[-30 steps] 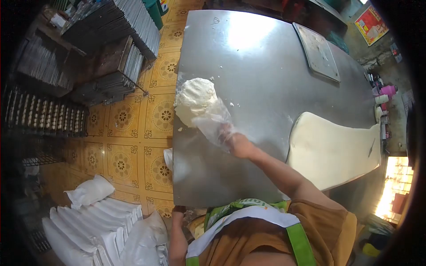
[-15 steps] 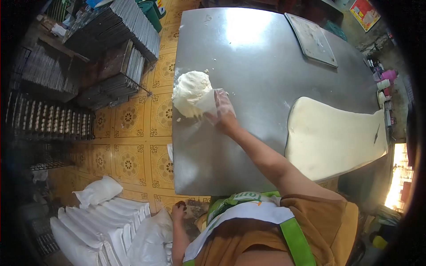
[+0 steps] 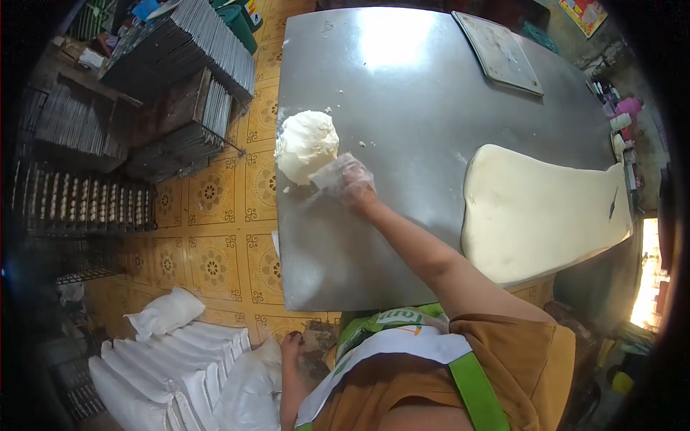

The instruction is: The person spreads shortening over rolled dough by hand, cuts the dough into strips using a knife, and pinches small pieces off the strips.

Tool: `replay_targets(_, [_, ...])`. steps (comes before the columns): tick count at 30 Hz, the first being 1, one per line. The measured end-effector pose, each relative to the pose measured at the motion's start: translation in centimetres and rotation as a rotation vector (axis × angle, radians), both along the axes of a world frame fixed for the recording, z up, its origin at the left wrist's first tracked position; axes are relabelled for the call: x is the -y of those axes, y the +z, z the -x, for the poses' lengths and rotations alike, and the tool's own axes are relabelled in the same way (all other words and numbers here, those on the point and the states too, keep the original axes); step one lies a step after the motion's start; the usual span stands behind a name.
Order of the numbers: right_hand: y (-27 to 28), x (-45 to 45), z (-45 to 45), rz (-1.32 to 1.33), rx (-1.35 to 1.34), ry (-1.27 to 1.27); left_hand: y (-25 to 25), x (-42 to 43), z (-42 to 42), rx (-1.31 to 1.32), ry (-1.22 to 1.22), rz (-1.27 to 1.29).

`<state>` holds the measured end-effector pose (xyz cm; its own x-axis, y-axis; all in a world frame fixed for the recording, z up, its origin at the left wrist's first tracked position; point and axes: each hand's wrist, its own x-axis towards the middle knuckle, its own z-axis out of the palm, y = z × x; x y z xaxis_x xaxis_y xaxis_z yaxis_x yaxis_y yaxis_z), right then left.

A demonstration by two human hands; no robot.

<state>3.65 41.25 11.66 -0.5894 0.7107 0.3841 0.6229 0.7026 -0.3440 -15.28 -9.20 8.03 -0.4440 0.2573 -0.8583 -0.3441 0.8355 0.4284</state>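
My right hand (image 3: 356,183) reaches over the metal table and is closed around a translucent plastic sheet (image 3: 329,177). The film wraps partly over the fingers. Its front edge lies at the lower right side of a creamy white, soft-looking mound (image 3: 307,142) near the table's left edge. Small white crumbs are scattered about the mound. My left hand (image 3: 292,343) hangs low beside my body, off the table, with loosely bent fingers and nothing seen in it. A large, smooth slab of pale dough (image 3: 539,212) lies on the right part of the table.
The metal table (image 3: 402,122) carries a flat tray (image 3: 499,54) at its far right. White sacks (image 3: 165,366) are piled on the tiled floor at lower left. Stacked metal trays (image 3: 190,50) and a rack of small dough pieces (image 3: 90,197) stand at left.
My right hand has drawn slightly down from the mound, and the plastic now covers more of the fingers. My left hand still hangs at my side. The view has shifted slightly.
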Motion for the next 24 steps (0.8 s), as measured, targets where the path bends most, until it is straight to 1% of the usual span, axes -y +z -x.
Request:
replay_targets(2, [5.9, 0.2, 0.0, -0.021, -0.215, -0.059, 0.9, -0.8, 0.5, -0.054, -0.011, -0.001])
replay_targets(3, [7.5, -0.1, 0.3, -0.036, -0.323, -0.087, 1.1, -1.5, 0.6, -0.060, 0.005, -0.030])
replay_targets(4, [6.8, -0.4, 0.8, -0.034, -0.325, -0.090, 1.2, -1.9, 0.6, -0.065, 0.021, -0.058])
replay_targets(6, [4.0, -1.1, 1.5, -0.149, -0.201, -0.040, 1.3, -2.0, 0.1, -0.065, 0.034, -0.086])
replay_targets(7, [3.1, -1.6, 1.6, -0.209, -0.138, -0.017, 0.9, -2.0, -0.1, -0.059, -0.005, -0.051])
replay_targets(8, [2.2, -2.2, 1.9, -0.213, -0.138, -0.023, 0.6, -2.1, -0.1, -0.056, -0.045, -0.018])
replay_targets(9, [1.6, -2.7, 2.3, -0.039, -0.003, 0.011, 0.4, -2.2, 0.0, -0.054, -0.084, 0.017])
replay_targets(11, [0.8, -2.7, 2.8, 0.321, 0.266, 0.079, 0.2, -1.7, -0.2, -0.048, -0.087, 0.025])
replay_targets(12, [0.6, -2.5, 2.7, 0.321, 0.267, 0.072, 0.0, -1.6, -0.4, -0.038, -0.085, 0.026])
replay_targets(15, [0.6, -1.9, 2.8, 0.254, 0.118, 0.032, -0.3, -1.5, -0.6, -0.036, -0.092, 0.026])
replay_targets(16, [1.7, -1.7, 3.0, 0.254, 0.118, 0.025, -0.3, -1.3, -0.6, -0.041, -0.096, 0.036])
replay_targets(18, [4.8, -1.2, 3.3, 0.258, -0.047, -0.043, -0.3, -1.2, -0.6, -0.036, -0.126, 0.050])
replay_targets(19, [3.2, -1.6, 4.1, 0.204, 0.110, 0.030, 0.0, -1.2, -0.5, -0.022, -0.120, 0.033])
replay_targets(20, [0.1, -2.1, 4.8, 0.157, 0.270, 0.098, 0.5, -1.3, -0.5, -0.005, -0.120, 0.017])
replay_targets(22, [-5.3, -2.1, 3.7, 0.314, 0.267, 0.302, 1.0, -2.4, -1.2, 0.025, -0.156, -0.008])
replay_targets(23, [-4.1, -1.4, 2.2, 0.315, 0.272, 0.268, 1.5, -3.0, -1.6, 0.008, -0.163, -0.015])
replay_targets(24, [-1.3, -0.4, 0.9, 0.366, 0.305, 0.334, 1.9, -3.5, -2.0, -0.011, -0.164, -0.024])
